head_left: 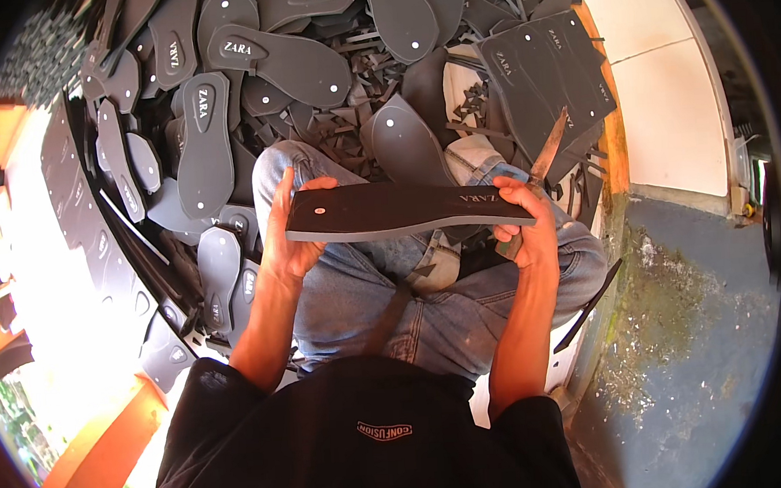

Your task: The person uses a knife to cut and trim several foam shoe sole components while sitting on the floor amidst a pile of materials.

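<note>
Between both hands, above my crossed legs, a black foam sandal sole [389, 210] is held level, its near edge curved. My left hand [291, 227] grips its left end, thumb and fingers closed round it. At the other end my right hand [528, 223] pinches the sole and also keeps a knife [550, 149], its worn blade pointing up and away. Most of the knife's handle is hidden by the fingers. Just beyond the held sole, another dark cut sole [407, 141] leans by my legs.
Many cut soles [204, 148] and small black offcuts [349, 131] cover the floor ahead and to the left. An uncut foam sheet [548, 81] with marked patterns lies at the far right. To my right is a stained grey floor [686, 317], below white tiles [665, 88].
</note>
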Tool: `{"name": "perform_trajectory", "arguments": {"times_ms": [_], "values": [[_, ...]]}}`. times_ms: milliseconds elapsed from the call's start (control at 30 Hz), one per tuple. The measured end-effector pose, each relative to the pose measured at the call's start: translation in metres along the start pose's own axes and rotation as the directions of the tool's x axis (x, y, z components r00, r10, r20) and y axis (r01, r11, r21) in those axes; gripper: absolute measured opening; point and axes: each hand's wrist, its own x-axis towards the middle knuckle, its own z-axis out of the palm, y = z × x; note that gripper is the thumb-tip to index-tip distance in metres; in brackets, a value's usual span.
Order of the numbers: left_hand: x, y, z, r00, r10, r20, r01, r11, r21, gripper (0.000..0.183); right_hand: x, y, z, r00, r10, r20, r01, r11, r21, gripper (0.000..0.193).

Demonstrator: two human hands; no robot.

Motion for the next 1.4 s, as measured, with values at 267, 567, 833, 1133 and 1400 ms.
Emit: {"name": "perform_trajectory", "arguments": {"times_ms": [267, 567, 833, 1133, 1400], "values": [[-0.014, -0.004, 0.039, 0.993, 0.095, 0.074, -0.104, 0.987, 0.119, 0.06, -0.008, 0.005, 0.005, 0.991, -0.105, -0.086, 0.102, 0.994, -0.033, 0.024], [-0.004, 0.032, 0.032, 0.871, 0.486, -0.07, -0.417, 0.807, 0.417, 0.049, -0.065, 0.082, -0.006, 0.983, -0.074, 0.171, 0.128, 0.933, -0.336, 0.02], [0.007, 0.027, 0.032, 0.916, 0.401, 0.028, -0.327, 0.703, 0.631, 0.025, -0.086, 0.101, -0.003, 0.973, -0.066, 0.221, 0.147, 0.916, -0.373, 0.024], [-0.007, 0.043, 0.035, 0.998, -0.036, 0.047, -0.016, 0.607, 0.795, 0.023, -0.088, 0.081, -0.017, 0.963, -0.18, 0.199, 0.268, 0.635, -0.724, 0.037], [-0.025, -0.013, 0.042, 0.963, -0.243, -0.113, 0.258, 0.728, 0.635, 0.028, -0.088, 0.092, -0.008, 0.936, -0.277, 0.216, 0.31, 0.362, -0.879, 0.03]]}}
